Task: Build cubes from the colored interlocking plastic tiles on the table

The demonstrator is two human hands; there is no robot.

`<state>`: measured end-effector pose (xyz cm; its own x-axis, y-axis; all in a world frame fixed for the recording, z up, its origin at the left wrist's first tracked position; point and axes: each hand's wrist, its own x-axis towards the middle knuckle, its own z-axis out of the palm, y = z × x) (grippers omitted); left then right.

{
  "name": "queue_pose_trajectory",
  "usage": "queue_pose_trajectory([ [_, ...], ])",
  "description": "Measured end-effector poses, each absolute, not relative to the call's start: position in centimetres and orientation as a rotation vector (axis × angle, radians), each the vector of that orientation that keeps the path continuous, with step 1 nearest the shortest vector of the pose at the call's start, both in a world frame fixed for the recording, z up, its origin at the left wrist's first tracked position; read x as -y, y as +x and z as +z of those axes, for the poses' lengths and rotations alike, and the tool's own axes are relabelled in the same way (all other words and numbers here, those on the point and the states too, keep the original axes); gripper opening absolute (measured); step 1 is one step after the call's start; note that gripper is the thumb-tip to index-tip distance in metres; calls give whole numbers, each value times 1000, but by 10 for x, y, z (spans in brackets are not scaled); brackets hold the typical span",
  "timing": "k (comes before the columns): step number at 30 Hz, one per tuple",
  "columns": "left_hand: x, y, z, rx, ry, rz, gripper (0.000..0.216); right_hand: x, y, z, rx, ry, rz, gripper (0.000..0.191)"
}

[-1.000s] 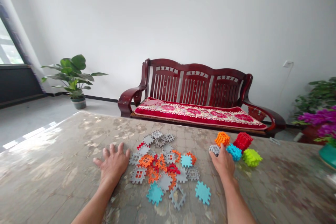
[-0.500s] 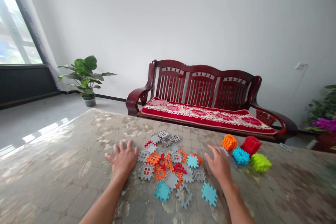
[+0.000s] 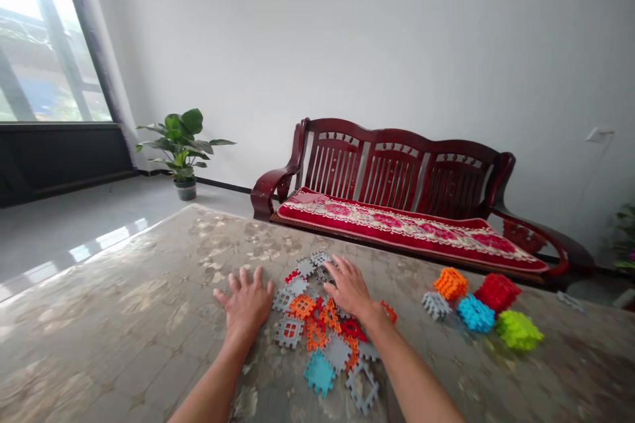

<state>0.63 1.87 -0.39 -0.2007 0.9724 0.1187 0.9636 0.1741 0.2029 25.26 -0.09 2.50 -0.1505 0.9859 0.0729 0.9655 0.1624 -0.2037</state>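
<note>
2 hands are at work over a loose pile of flat toothed tiles (image 3: pixel 322 330) in the lower centre of the frame. The left hand (image 3: pixel 245 304) lies flat on the desk (image 3: pixel 124 317), fingers spread wide, holding nothing, its edge just beside the nearest grey tile (image 3: pixel 289 332). The right hand (image 3: pixel 350 287) hovers over the far part of the pile, fingers spread and loosely curved, gripping nothing; whether it touches the tiles beneath cannot be told.

Judgement: the step in hand is picking 1 tile from the pile. The next move calls for closing the fingers on a single tile without dragging its neighbours, since the pieces overlap and their teeth may catch.

Other things: 5 built cubes stand well apart at centre right, namely a grey cube (image 3: pixel 435 305), orange cube (image 3: pixel 450 283), blue cube (image 3: pixel 475 313), red cube (image 3: pixel 497 292) and green cube (image 3: pixel 518 330). A wooden bench (image 3: pixel 397 178) with a red cushion (image 3: pixel 407 228) stands behind the desk; a potted plant (image 3: pixel 182 149) sits at the left. Nothing blocks either hand, though the right forearm hides part of the pile.
</note>
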Motion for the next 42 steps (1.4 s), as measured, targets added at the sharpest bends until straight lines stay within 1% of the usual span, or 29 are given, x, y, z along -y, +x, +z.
queue_pose_trajectory([
  [7,-15,8,3,-2385,1978,294,59,-25,244,25,2360,-1961,297,59],
  [16,-14,9,4,-2393,1976,297,58,10,287,13,2278,-1908,190,49],
  [19,-16,8,0,-2399,1974,306,57,19,296,9,2190,-1901,178,40],
  [24,-18,7,-2,-2400,1975,313,57,21,294,6,2022,-1868,170,17],
  [26,-18,7,-2,-2395,1978,325,57,21,293,5,1961,-1852,170,15],
  [30,-19,7,-3,-2397,1975,353,56,20,297,-2,1860,-1815,205,15],
  [35,-19,7,-6,-2398,1978,357,57,19,304,-10,1574,-1775,351,17],
  [42,-20,7,-5,-2398,1968,373,56,10,320,-12,1317,-1800,417,35],
])
